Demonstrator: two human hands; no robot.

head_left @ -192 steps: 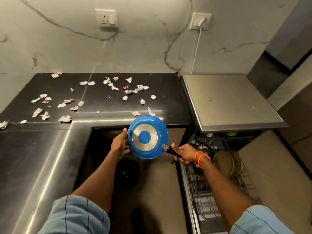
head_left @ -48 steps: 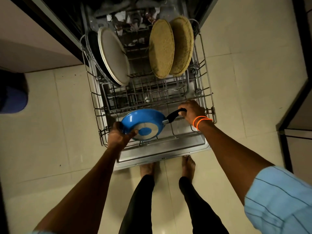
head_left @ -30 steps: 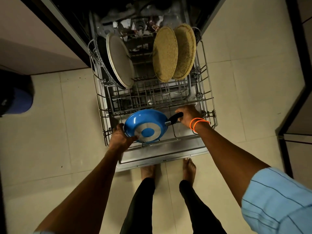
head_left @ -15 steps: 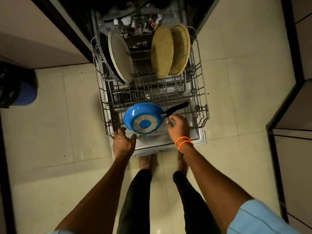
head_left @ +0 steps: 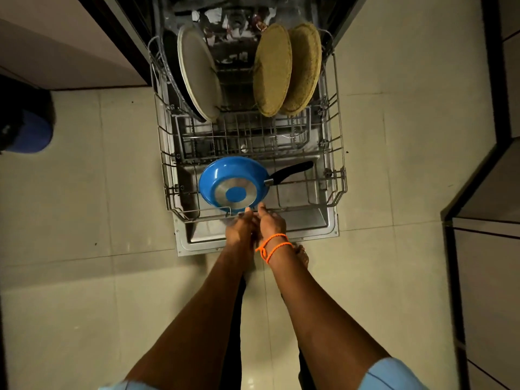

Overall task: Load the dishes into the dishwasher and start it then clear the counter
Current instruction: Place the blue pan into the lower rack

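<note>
The dishwasher's lower rack [head_left: 337, 153] is pulled out over the open door [head_left: 309, 223]. A blue frying pan [head_left: 225, 175] with a black handle stands tilted in the rack's front row, bottom facing me, and neither hand touches it. My left hand [head_left: 240, 229] and my right hand [head_left: 272, 224] are side by side at the middle of the rack's front rail. Their thumbs lie on the wire and the fingers curl under it, mostly hidden. A cream plate [head_left: 198, 74] stands at the back left. Two woven round mats [head_left: 287, 68] stand at the back right.
Tiled floor lies on both sides of the open door. A dark bin with a blue base [head_left: 25, 128] sits on the floor at far left. A cabinet edge [head_left: 472, 198] juts in at right. My bare feet are just below the door's front edge.
I set the pan into the rack's front row and let go of it. Both hands have moved together to the middle of the front rail.
</note>
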